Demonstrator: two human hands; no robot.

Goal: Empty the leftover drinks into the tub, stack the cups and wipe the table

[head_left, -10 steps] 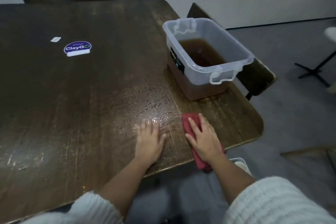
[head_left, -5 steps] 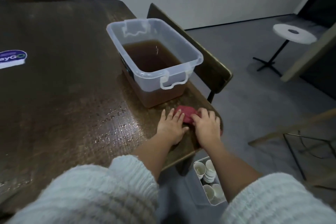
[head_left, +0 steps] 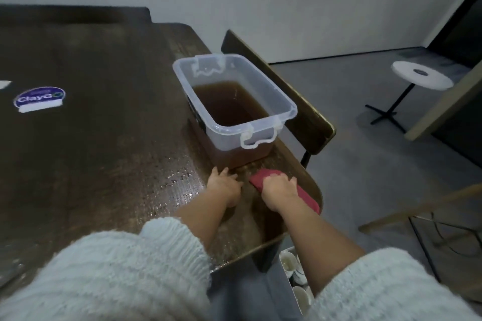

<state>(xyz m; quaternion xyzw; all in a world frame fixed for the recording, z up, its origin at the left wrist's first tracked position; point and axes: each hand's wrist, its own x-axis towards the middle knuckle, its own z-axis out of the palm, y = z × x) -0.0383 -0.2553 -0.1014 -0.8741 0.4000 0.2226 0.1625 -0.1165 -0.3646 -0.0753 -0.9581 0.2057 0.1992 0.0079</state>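
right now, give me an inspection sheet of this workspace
surface: dark wooden table, wet sheen near the hands
job's things: clear tub holding brown liquid; red cloth at the table corner; cups in a bin below the edge
clutter: round sticker
grippers: left hand flat on the table by the tub; right hand presses the cloth
cables: nothing seen
surroundings: chair, white stool, grey floor

A ClayGo sticker lies on wood; a white stool stands beside a chair.
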